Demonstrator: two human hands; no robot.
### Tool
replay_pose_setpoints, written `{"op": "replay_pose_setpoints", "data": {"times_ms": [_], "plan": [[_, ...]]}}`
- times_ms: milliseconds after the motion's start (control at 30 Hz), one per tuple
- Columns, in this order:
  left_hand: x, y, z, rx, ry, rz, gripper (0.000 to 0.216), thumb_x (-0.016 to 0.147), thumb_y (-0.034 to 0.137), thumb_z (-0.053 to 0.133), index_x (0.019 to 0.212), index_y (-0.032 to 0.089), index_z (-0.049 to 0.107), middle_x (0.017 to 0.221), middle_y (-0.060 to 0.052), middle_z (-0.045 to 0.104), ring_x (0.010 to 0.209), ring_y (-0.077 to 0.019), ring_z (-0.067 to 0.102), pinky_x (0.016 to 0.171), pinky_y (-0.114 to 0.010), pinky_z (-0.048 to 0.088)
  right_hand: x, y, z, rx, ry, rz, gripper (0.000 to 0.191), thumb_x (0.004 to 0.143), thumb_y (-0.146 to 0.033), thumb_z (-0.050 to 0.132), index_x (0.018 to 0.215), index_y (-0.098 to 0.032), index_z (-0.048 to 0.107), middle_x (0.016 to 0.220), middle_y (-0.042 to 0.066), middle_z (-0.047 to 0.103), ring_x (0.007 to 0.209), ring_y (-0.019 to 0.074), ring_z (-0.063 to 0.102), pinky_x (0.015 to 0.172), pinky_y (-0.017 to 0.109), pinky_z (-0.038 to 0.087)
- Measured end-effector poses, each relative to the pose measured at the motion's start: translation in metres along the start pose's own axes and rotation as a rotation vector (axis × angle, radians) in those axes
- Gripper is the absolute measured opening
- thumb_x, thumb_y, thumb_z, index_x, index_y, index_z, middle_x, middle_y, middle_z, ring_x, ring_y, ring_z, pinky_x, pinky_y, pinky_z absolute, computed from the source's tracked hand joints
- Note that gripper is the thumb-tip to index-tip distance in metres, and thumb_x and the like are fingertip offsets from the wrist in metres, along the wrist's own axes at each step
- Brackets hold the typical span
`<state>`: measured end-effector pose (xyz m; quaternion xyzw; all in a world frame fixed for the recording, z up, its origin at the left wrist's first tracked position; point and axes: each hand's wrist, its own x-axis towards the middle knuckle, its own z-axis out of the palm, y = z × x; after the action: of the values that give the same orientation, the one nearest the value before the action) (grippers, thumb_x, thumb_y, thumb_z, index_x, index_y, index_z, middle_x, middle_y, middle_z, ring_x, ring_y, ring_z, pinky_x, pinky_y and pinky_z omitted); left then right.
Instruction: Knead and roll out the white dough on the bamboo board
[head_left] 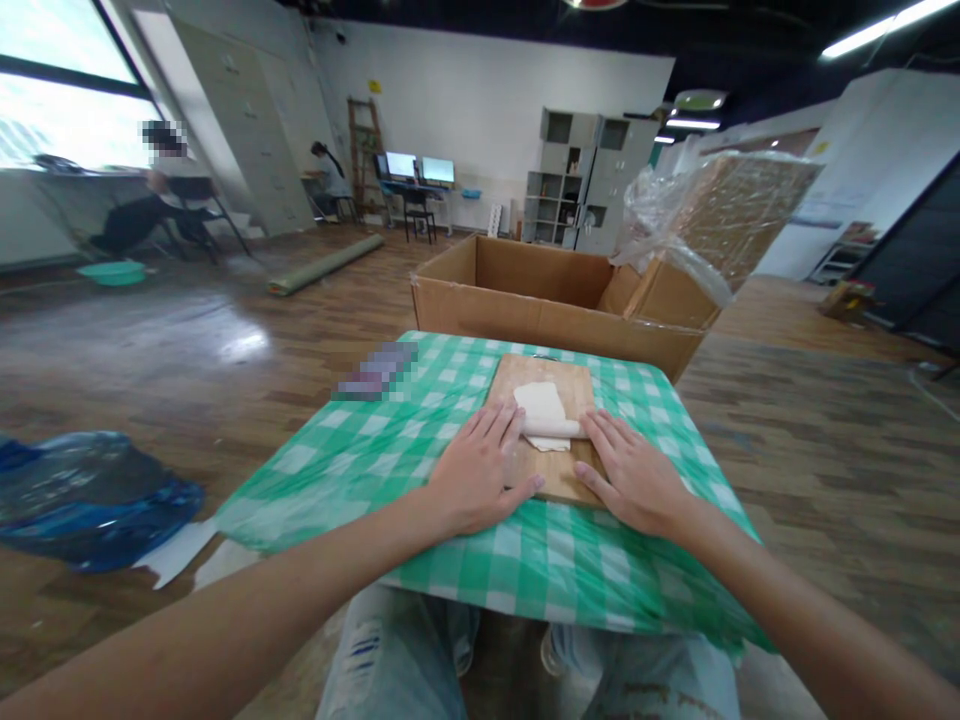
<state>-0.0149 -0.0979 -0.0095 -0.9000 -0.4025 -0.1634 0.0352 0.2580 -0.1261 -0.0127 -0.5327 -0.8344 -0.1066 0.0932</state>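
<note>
A flattened sheet of pale dough (540,400) lies on a wooden cutting board (556,484). Across the dough rests a light-coloured rolling pin (553,428). The fingers of my left hand (478,472) are stretched out flat over the pin's left end, with the thumb on the near part of the board. At the right end, my right hand (636,474) lies with its fingers straight, its thumb also above the board. Neither hand wraps around the pin, and both of its ends are hidden under the fingers.
A green-and-white checked cloth (337,465) covers the table. Beyond it stands a large open cardboard box (525,312) with plastic wrap (664,215). Blue plastic (97,500) lies on the floor at left. Two people sit farther back. A blurred item (375,371) lies at the table's left edge.
</note>
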Motion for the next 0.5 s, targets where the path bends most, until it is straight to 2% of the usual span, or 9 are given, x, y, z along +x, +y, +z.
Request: {"op": "replay_pose_setpoints", "data": {"times_ms": [233,500], "plan": [[-0.019,0.005,-0.004,-0.019,-0.037,0.029,0.092,0.095,0.074,0.039,0.164,0.013,0.026,0.17,-0.015,0.028,0.159,-0.0335,0.018,0.13,-0.051,0.015,-0.022,-0.005,-0.006,0.051,-0.022,-0.004,0.078,0.104,-0.062,0.034,0.163,-0.011,0.031,0.168,0.015,0.032,0.156,0.032,0.027,0.126,0.055,0.03],[-0.026,0.012,-0.009,-0.023,-0.056,0.043,0.092,0.095,0.072,0.041,0.162,0.009,0.03,0.168,-0.018,0.031,0.158,-0.0353,0.02,0.131,-0.052,0.015,-0.033,-0.009,-0.012,0.059,-0.038,-0.019,0.081,0.103,-0.062,0.037,0.164,-0.01,0.028,0.169,0.016,0.027,0.157,0.0337,0.025,0.127,0.055,0.028]]}}
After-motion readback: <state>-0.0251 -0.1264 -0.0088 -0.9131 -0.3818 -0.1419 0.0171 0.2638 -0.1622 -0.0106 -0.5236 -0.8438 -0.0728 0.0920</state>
